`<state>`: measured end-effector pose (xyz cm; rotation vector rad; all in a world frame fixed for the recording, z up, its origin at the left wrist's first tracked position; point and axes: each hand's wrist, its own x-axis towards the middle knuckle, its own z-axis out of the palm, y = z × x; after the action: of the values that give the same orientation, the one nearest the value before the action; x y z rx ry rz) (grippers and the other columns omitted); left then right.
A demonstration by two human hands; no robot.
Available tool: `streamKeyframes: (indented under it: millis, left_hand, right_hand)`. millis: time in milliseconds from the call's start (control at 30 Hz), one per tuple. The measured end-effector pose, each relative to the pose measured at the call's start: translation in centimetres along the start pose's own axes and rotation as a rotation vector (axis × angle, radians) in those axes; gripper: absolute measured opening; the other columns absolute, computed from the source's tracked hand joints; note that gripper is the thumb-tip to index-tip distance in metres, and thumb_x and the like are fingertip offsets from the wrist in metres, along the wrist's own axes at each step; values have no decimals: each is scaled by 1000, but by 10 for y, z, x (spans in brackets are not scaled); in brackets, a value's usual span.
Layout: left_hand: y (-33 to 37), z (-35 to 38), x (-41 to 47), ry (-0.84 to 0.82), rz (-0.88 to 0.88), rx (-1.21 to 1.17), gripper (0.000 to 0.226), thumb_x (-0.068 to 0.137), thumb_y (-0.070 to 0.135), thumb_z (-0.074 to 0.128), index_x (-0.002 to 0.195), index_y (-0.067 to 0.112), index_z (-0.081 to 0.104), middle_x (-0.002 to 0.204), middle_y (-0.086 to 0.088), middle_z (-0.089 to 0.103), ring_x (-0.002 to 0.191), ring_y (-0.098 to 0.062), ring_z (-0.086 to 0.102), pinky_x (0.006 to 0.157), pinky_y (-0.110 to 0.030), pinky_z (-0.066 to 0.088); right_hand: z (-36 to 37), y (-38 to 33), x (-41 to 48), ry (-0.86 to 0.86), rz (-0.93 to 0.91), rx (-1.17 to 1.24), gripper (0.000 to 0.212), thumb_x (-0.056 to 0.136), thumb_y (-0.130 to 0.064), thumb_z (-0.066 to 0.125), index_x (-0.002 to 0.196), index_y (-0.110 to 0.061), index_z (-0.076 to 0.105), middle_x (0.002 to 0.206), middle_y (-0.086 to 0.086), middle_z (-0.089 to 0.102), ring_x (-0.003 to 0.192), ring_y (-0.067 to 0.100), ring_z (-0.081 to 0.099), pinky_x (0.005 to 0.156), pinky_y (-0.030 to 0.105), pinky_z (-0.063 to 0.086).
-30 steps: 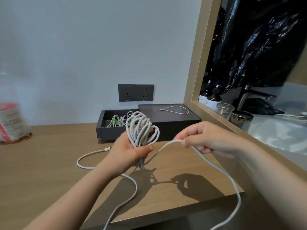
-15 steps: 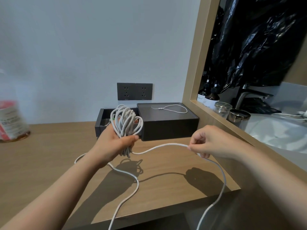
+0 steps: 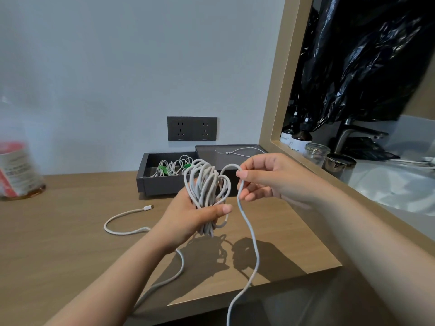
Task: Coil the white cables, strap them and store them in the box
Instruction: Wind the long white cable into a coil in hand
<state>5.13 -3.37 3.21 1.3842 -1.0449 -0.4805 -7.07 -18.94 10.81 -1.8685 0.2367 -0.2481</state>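
- One wooden desk [image 3: 70, 243] carries everything; a loose cable tail with its plug [image 3: 148, 208] lies at 9 o'clock of the hands.
- Dark box [image 3: 164, 184], at 12 o'clock: holds several coiled cables with green straps [image 3: 162, 170], apparently finished.
- Left hand [image 3: 188, 217]: clamped around the white cable coil [image 3: 207, 189], held above the desk.
- Right hand [image 3: 270, 180]: fingers pinched on the free strand, forming a loop at 3 o'clock of the coil.
- Remaining, judged: more coiling, strapping, storing.

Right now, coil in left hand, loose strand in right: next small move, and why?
Probably lay the loop pinched by the right hand onto the coil in the left hand and clamp it with the thumb: loose cable trails off the table edge, so coiling isn't finished.
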Motion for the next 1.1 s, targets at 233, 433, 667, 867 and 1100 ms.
streamKeyframes:
  millis: [233,433,667,867,1100]
  left_hand:
    - [8,4,-2,-21,13,45,24,76,10,77,93,18,62,70,13,65,66,-1,62,62,-19,52]
    - [9,6,-2,-2,8,100,34,72,16,81,100,21,63,79,16,69,76,1,65,68,-14,51]
    - [9,12,1,61,-5,157,23,74,21,81,90,22,64,69,12,66,65,-1,62,66,-20,55]
    - [9,14,2,58,-32,195,14,80,0,64,88,11,61,69,-1,62,62,-12,61,64,-32,58]
    - [7,15,0,-36,-103,-100,10,90,-1,58,98,-5,62,83,-16,70,73,-20,67,63,-24,54]
  right_hand:
    - [1,-15,7,-81,18,-40,5,91,-4,63,93,0,62,84,18,73,72,19,71,66,22,57]
    - [4,-22,9,-104,22,-76,4,85,1,68,84,-1,65,76,15,71,71,20,71,68,23,58]
    - [6,-26,11,-114,27,-46,5,86,2,67,83,-1,65,76,13,69,71,19,70,67,22,57]
    - [3,-26,8,-90,23,-96,3,87,0,67,85,-2,67,81,14,72,74,18,71,69,22,57]
    - [2,-20,8,66,-33,-257,13,86,-9,72,89,2,69,60,0,65,53,5,59,55,16,49]
